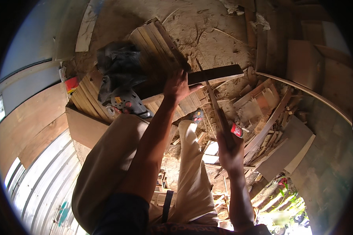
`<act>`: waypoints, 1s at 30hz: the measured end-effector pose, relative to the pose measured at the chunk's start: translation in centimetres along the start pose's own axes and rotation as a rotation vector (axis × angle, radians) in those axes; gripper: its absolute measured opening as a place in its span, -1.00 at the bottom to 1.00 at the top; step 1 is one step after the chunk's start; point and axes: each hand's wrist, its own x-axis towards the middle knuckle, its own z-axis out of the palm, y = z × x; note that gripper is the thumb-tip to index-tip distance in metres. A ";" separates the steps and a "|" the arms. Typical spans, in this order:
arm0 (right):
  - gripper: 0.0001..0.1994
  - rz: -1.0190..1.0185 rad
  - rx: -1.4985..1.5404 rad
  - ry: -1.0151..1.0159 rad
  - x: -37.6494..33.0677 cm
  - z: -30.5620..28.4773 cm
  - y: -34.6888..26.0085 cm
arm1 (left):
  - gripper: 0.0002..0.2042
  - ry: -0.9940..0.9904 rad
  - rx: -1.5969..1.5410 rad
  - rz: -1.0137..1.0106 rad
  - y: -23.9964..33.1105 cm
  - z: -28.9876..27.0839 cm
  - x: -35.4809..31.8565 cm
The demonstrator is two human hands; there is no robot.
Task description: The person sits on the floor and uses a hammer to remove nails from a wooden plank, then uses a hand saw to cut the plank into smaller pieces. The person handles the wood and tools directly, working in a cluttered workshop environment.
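Gripping a dark flat wooden board (215, 74) above the stacked slats, the left hand (177, 87) is clenching its end while the right hand (230, 150) is closing around a long thin blade (212, 98) crossing it.

Dirt floor (219, 35), covered in sawdust and shavings. Directly on it: stack of wooden slats (153, 47) upper centre with a dark cloth bundle (119, 66) on its left side, plus loose offcuts and strips (262, 113) heaped to the right. Flat boards (286, 149) lie lower right, more planks (302, 58) at upper right.
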 end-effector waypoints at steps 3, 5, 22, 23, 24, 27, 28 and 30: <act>-0.77 0.023 -0.111 -0.032 2.1 0.4 -0.5 | -0.08 0.039 0.006 0.024 -0.1 0.1 0.2; -0.80 0.029 -0.125 -0.061 0.9 -0.5 -2.4 | -0.13 0.058 0.065 0.045 -0.2 0.1 0.3; -0.81 0.107 -0.191 -0.138 -0.7 -3.8 -6.2 | -0.17 -0.084 -0.037 0.016 -0.9 -0.1 1.7; -0.82 0.001 -0.153 -0.110 -1.2 -4.2 -6.4 | -0.17 -0.058 -0.074 0.000 -1.1 -0.1 2.1; -0.82 0.055 -0.169 -0.129 -1.1 -4.5 -6.7 | -0.18 -0.019 -0.042 0.022 -1.2 -0.2 2.0; -0.80 -0.129 -0.127 -0.011 4.3 -1.4 -3.9 | -0.19 0.172 0.042 0.101 -1.1 -0.2 2.0; -0.77 -0.092 -0.083 0.008 6.6 0.3 -2.7 | -0.19 0.160 0.061 0.091 -1.0 -0.2 1.9; -0.68 0.029 0.059 0.011 9.3 2.6 -0.9 | -0.20 0.095 0.084 0.064 -0.9 -0.3 1.7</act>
